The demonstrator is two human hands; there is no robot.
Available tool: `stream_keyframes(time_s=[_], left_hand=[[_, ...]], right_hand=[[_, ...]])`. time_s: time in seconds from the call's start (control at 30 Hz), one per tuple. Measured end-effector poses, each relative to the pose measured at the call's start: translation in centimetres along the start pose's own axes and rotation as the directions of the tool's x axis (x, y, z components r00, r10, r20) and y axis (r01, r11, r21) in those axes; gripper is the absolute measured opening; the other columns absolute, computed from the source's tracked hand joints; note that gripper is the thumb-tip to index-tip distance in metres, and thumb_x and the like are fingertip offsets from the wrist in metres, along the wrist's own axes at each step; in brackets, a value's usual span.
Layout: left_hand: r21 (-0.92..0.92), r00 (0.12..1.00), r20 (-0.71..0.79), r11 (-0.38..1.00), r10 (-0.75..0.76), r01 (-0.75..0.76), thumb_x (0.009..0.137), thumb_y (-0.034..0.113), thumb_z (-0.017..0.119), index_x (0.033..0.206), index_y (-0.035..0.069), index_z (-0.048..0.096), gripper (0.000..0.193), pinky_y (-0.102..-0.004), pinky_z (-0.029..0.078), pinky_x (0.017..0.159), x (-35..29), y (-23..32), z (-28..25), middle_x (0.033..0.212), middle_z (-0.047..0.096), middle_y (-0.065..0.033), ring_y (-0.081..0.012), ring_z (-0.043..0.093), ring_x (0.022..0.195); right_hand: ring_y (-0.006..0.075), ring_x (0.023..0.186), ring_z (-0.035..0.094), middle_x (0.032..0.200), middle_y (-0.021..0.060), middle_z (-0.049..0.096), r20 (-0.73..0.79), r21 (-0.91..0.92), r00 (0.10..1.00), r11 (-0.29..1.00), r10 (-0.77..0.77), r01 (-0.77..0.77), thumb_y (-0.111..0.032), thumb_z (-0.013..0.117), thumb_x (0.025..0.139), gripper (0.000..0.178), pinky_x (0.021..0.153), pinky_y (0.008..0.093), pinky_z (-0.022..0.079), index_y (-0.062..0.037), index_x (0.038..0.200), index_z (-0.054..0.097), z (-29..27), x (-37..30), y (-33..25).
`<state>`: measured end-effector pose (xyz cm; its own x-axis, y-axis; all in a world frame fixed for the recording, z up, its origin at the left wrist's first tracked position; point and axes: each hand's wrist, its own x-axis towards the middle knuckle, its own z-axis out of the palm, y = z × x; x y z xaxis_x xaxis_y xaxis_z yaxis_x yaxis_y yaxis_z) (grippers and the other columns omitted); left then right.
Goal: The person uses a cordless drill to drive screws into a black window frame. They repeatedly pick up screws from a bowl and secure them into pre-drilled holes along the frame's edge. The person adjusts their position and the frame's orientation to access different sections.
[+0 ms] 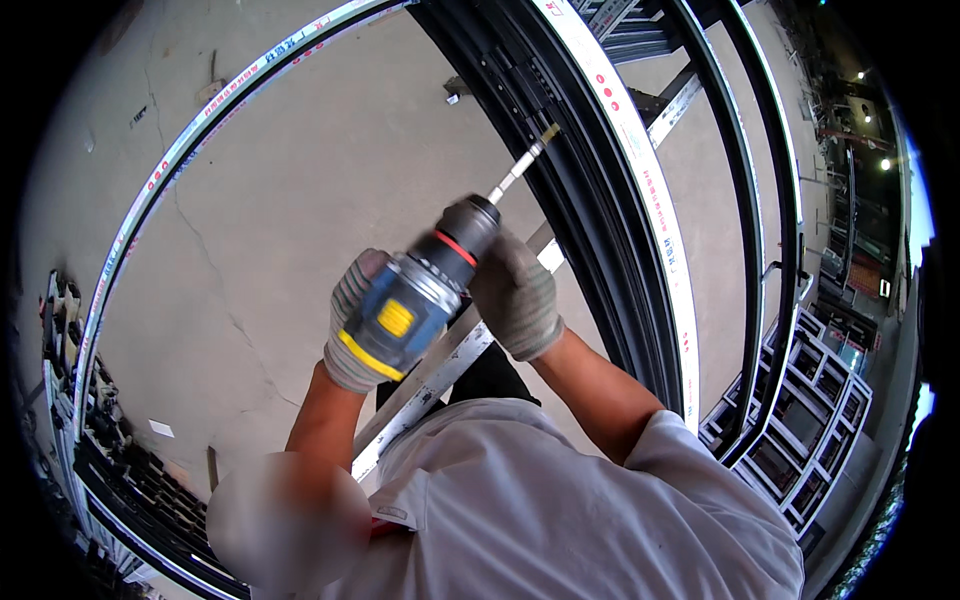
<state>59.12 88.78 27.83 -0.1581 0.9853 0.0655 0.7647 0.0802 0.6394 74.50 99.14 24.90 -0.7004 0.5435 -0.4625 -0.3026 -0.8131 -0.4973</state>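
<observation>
My left hand (349, 318), in a striped grey work glove, is closed round a cordless drill (408, 302) with a blue, black and yellow body. The drill's grip is hidden beneath it. A long pale bit (516, 174) points up and to the right from the chuck, its yellowish tip over a black metal profile (575, 190). Just right of the chuck is my gloved right hand (516, 300), its fingers curled in beside the tool. Whether they touch the drill or hold something small is hidden.
Long frame profiles with white printed protective film (655, 190) run past on the right. A pale scuffed bar (440, 378) crosses under my hands. Another framed edge (135, 215) bends round the left. Stacked frames (800, 420) stand at the lower right, above a concrete floor (260, 190).
</observation>
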Motion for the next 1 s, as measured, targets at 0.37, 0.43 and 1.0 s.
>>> stream_keyframes(time_s=[0.37, 0.43, 1.0], left_hand=[[-0.246, 0.938, 0.270, 0.957, 0.219, -0.153, 0.058, 0.032, 0.078, 0.090, 0.007, 0.066, 0.042, -0.0450, 0.049, 0.077, 0.9, 1.7, -2.6, 0.097, 0.056, -0.0103, -0.0335, 0.056, 0.096], [-0.231, 0.926, 0.308, 0.961, 0.218, -0.150, 0.057, 0.033, 0.078, 0.093, 0.008, 0.068, 0.046, -0.0455, 0.048, 0.084, 1.0, 1.9, -2.7, 0.101, 0.057, -0.0098, -0.0343, 0.055, 0.103], [-0.208, 0.920, 0.235, 0.941, 0.313, -0.266, 0.061, 0.031, 0.075, 0.087, 0.009, 0.069, 0.034, -0.0512, 0.038, 0.104, 1.1, 1.4, -0.3, 0.128, 0.057, -0.0127, -0.0329, 0.053, 0.116]], right_hand=[[0.0304, 0.126, 0.052, 0.130, 0.0213, 0.057, 0.171, 0.267, 0.948, 0.913, 0.270, -0.308, -0.043, 0.036, 0.101, 0.059, 0.112, 0.0436, 0.037, 0.0047, 0.131, 0.051, 3.5, 0.2, 2.8], [0.0308, 0.126, 0.052, 0.129, 0.0228, 0.057, 0.168, 0.340, 0.929, 0.865, 0.331, -0.369, -0.041, 0.035, 0.101, 0.057, 0.111, 0.0444, 0.037, 0.0060, 0.129, 0.053, 3.2, 0.2, 2.4], [0.0160, 0.087, 0.063, 0.094, 0.0062, 0.063, 0.207, 0.660, 0.904, 0.629, 0.374, -0.411, -0.031, 0.045, 0.100, 0.026, 0.078, 0.0313, 0.054, -0.0087, 0.102, 0.059, 0.0, -0.5, 3.4]])
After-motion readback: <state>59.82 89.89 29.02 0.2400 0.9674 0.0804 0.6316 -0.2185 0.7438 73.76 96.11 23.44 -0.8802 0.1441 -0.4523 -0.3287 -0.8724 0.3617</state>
